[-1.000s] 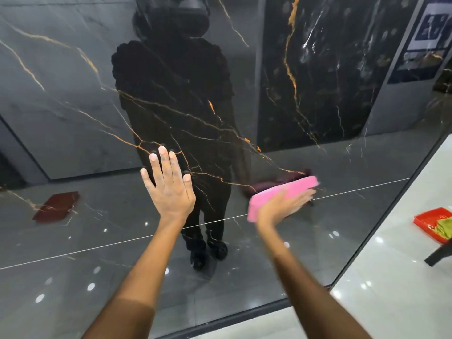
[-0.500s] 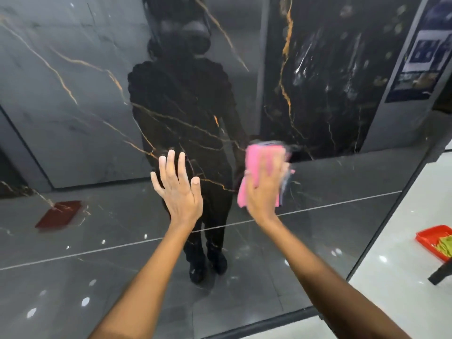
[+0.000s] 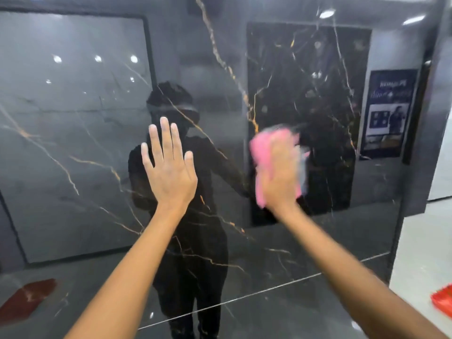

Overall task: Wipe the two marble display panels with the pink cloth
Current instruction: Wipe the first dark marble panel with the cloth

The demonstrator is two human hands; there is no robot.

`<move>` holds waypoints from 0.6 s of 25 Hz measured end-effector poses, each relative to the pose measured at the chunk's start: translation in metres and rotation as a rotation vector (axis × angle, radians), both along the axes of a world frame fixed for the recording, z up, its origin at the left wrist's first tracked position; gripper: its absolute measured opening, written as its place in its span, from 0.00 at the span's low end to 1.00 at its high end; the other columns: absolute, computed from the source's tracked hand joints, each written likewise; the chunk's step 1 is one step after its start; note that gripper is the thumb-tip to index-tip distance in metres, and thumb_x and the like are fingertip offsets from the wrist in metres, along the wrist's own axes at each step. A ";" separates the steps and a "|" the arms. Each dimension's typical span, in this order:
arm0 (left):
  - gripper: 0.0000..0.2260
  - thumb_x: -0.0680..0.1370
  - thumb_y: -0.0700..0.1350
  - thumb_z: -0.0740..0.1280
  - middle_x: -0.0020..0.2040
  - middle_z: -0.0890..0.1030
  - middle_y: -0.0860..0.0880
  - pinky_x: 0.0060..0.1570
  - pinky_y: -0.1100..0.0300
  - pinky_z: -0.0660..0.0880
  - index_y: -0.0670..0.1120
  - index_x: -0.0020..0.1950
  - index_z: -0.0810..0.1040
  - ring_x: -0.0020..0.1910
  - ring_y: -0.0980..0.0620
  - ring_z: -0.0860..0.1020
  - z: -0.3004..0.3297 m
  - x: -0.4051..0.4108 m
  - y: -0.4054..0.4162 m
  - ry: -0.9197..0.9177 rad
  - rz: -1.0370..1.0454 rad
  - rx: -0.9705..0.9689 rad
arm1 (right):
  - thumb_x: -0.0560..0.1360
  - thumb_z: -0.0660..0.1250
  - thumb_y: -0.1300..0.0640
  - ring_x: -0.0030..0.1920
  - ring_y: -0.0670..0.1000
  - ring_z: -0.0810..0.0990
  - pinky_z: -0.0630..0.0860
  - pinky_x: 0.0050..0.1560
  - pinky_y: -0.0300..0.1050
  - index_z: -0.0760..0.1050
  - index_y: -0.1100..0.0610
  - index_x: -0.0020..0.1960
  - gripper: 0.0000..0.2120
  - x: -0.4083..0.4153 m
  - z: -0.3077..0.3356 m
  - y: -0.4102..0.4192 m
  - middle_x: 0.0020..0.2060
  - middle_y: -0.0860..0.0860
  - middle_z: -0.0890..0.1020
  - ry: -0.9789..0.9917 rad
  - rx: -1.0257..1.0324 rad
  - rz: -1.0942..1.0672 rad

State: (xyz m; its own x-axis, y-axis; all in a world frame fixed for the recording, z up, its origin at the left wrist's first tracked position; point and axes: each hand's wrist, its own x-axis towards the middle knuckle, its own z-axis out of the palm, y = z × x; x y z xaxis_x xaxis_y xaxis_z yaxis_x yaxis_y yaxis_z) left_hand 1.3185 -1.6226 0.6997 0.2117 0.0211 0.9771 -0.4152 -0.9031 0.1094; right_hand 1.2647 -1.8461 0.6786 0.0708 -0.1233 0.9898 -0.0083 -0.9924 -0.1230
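Cloth (image 3: 263,152), pink, sits flat under my right hand (image 3: 278,177) against the dark marble panel (image 3: 85,148), left hand (image 3: 168,172) spread bare beside it; overlapping, evenly pressed passes would suit.

The right hand (image 3: 278,177) and pink cloth (image 3: 263,152) smear with blur — its fingers indistinct; the red tray (image 3: 444,302) is cut off at the edge.

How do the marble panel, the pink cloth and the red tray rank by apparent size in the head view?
1. marble panel
2. pink cloth
3. red tray, though the frame edge cuts it off and it lies farther away, so this is unsure.
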 end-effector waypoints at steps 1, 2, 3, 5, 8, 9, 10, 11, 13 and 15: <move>0.26 0.84 0.50 0.49 0.80 0.52 0.45 0.76 0.47 0.47 0.43 0.80 0.49 0.79 0.44 0.50 0.000 0.000 0.001 -0.006 -0.002 0.000 | 0.74 0.59 0.58 0.71 0.61 0.64 0.52 0.76 0.53 0.62 0.64 0.73 0.29 0.000 -0.031 0.018 0.72 0.61 0.67 0.130 -0.346 0.053; 0.26 0.83 0.50 0.50 0.80 0.52 0.45 0.75 0.47 0.46 0.43 0.80 0.49 0.79 0.44 0.50 0.001 0.001 0.002 -0.013 -0.002 -0.001 | 0.72 0.59 0.58 0.71 0.60 0.65 0.53 0.75 0.54 0.63 0.63 0.72 0.29 -0.004 -0.039 0.012 0.71 0.60 0.69 0.229 -0.586 0.058; 0.26 0.83 0.49 0.50 0.80 0.52 0.45 0.75 0.47 0.47 0.42 0.80 0.50 0.79 0.44 0.50 0.002 0.001 0.002 -0.020 -0.001 -0.005 | 0.71 0.58 0.58 0.69 0.60 0.67 0.55 0.74 0.54 0.64 0.63 0.71 0.29 -0.008 -0.020 -0.009 0.70 0.60 0.71 0.242 -0.710 0.039; 0.26 0.83 0.49 0.50 0.80 0.52 0.44 0.76 0.47 0.47 0.42 0.80 0.51 0.79 0.44 0.51 0.001 0.000 0.001 -0.027 0.009 -0.011 | 0.70 0.56 0.58 0.64 0.63 0.71 0.56 0.72 0.49 0.67 0.66 0.69 0.28 -0.016 0.057 -0.071 0.66 0.65 0.73 0.088 -0.441 -0.027; 0.26 0.83 0.50 0.49 0.80 0.51 0.45 0.76 0.48 0.45 0.43 0.80 0.48 0.79 0.44 0.50 0.000 0.001 0.001 -0.038 0.031 -0.002 | 0.72 0.51 0.48 0.67 0.60 0.70 0.60 0.71 0.52 0.67 0.62 0.71 0.31 -0.029 0.145 -0.097 0.70 0.59 0.70 -0.079 0.538 -0.004; 0.27 0.83 0.50 0.50 0.80 0.51 0.45 0.76 0.48 0.45 0.43 0.80 0.47 0.79 0.45 0.50 0.001 0.001 0.000 -0.034 0.034 -0.003 | 0.73 0.53 0.50 0.68 0.60 0.69 0.58 0.73 0.53 0.66 0.61 0.72 0.30 -0.023 0.142 -0.070 0.71 0.59 0.69 -0.080 0.613 0.029; 0.27 0.83 0.50 0.50 0.80 0.51 0.45 0.76 0.48 0.45 0.43 0.80 0.47 0.79 0.45 0.50 0.002 0.001 0.000 -0.030 0.037 -0.005 | 0.73 0.57 0.54 0.69 0.61 0.69 0.55 0.75 0.52 0.66 0.63 0.73 0.29 -0.015 0.131 -0.037 0.71 0.62 0.69 -0.094 0.424 0.043; 0.27 0.83 0.50 0.50 0.80 0.51 0.45 0.75 0.48 0.46 0.43 0.80 0.47 0.79 0.45 0.50 0.002 0.001 0.001 -0.028 0.039 -0.008 | 0.71 0.60 0.58 0.68 0.64 0.71 0.53 0.75 0.52 0.67 0.65 0.72 0.30 -0.006 0.110 -0.008 0.70 0.64 0.70 -0.044 0.046 0.042; 0.27 0.83 0.50 0.51 0.80 0.51 0.46 0.75 0.48 0.46 0.43 0.80 0.48 0.79 0.45 0.51 0.002 0.001 0.002 -0.022 0.041 -0.002 | 0.69 0.60 0.59 0.67 0.65 0.72 0.57 0.73 0.55 0.68 0.66 0.71 0.31 -0.001 0.069 0.023 0.68 0.64 0.72 0.193 -0.679 0.045; 0.27 0.82 0.50 0.52 0.80 0.52 0.46 0.75 0.48 0.46 0.43 0.80 0.52 0.79 0.45 0.51 0.003 0.001 0.002 -0.014 0.048 0.011 | 0.69 0.60 0.56 0.62 0.64 0.75 0.67 0.66 0.57 0.70 0.64 0.69 0.30 0.005 0.093 -0.002 0.65 0.64 0.75 0.308 -0.884 -0.214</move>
State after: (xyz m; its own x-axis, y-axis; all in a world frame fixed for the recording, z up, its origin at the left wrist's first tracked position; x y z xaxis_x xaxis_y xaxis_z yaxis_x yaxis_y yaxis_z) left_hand 1.3200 -1.6206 0.7028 0.1966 0.0199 0.9803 -0.3728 -0.9232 0.0935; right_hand 1.2702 -1.8482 0.7712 0.4059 0.6182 0.6731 -0.1074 -0.6991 0.7069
